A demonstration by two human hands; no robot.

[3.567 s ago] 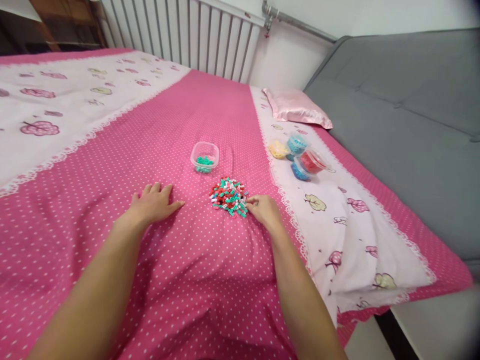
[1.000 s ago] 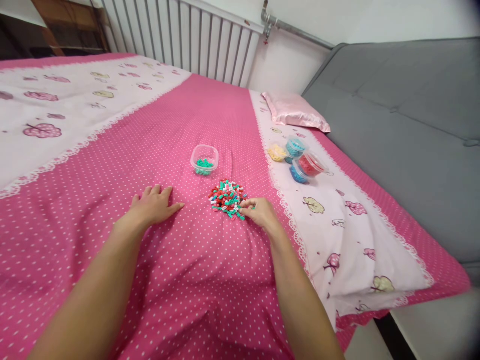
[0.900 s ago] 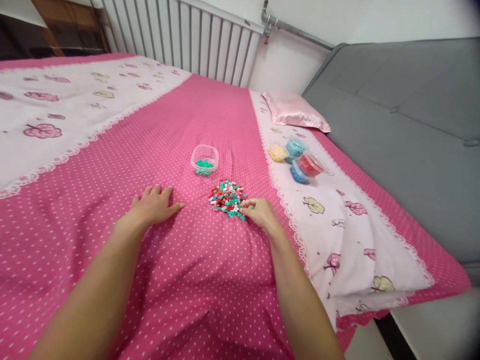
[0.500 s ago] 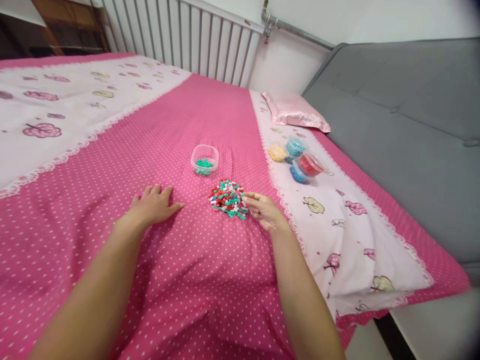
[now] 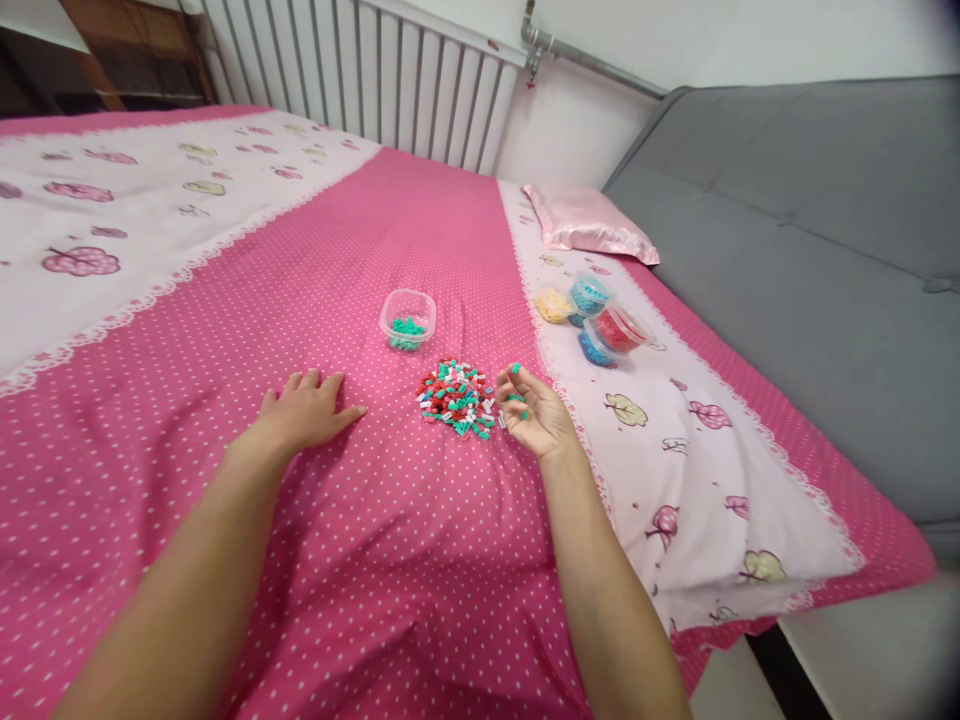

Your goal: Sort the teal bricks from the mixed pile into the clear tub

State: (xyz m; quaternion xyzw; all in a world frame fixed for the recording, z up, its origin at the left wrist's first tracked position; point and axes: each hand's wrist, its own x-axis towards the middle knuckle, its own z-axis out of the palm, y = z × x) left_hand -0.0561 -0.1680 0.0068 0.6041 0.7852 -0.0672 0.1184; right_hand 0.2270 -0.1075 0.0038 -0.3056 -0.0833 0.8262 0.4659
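Observation:
A pile of small red, green and white beads point(image 5: 456, 398) lies on the pink dotted bedsheet point(image 5: 375, 560). My right hand point(image 5: 534, 412) is just right of the pile, turned palm up, fingers curled round a few green beads. My left hand point(image 5: 309, 412) lies flat on the sheet to the left of the pile, fingers spread, holding nothing. A clear plastic tub point(image 5: 408, 317) with green beads in it stands just beyond the pile.
Several small tubs of yellow, teal, blue and red beads point(image 5: 596, 318) cluster on the pale strip at the right. A pink pillow point(image 5: 592, 224) lies behind them. A grey sofa point(image 5: 810, 260) borders the bed on the right; a radiator point(image 5: 360, 70) stands at the back.
My right hand has lifted off the pile's edge and rolled palm up, with green beads now in its fingers. My left hand has stayed put.

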